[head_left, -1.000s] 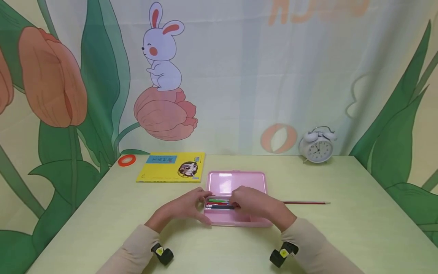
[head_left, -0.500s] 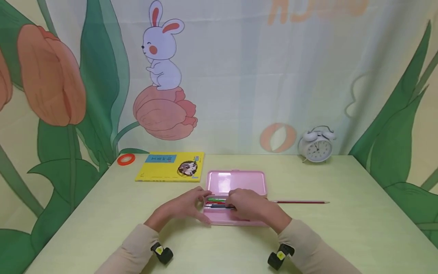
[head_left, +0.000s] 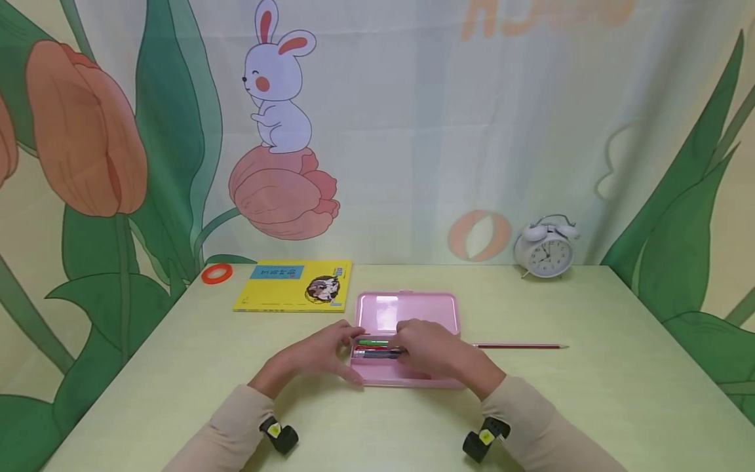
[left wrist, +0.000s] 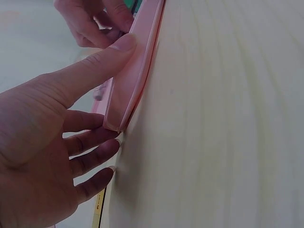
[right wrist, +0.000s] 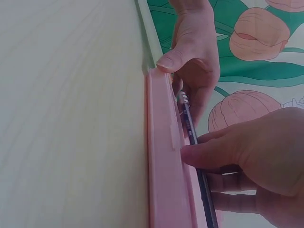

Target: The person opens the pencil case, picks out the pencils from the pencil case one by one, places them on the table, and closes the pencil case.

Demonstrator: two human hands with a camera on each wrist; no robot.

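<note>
A pink pencil case [head_left: 407,373] lies with its lid [head_left: 425,313] folded back on the far side. My left hand [head_left: 321,351] holds its left end, the thumb [left wrist: 107,61] against the near wall and the fingers round the end. Over the case's back compartment, my right hand [head_left: 427,347] pinches a dark pencil [right wrist: 189,121] with a metal-banded end pointing left. Beside it in the compartment are a green pen [head_left: 373,343] and something red, partly covered by the right hand. A red pencil [head_left: 522,346] extends rightward from behind the right hand, its sharpened tip pointing right.
Behind the case to the left lies a yellow book [head_left: 295,286], with an orange ring [head_left: 217,273] near the table's back left corner. A white alarm clock [head_left: 547,249] stands at the back right. A printed curtain [head_left: 377,131] hangs behind the table.
The right hand has shifted slightly left over the compartment, uncovering more of the red pencil, then drifted a touch right. The left hand keeps its place on the case.
</note>
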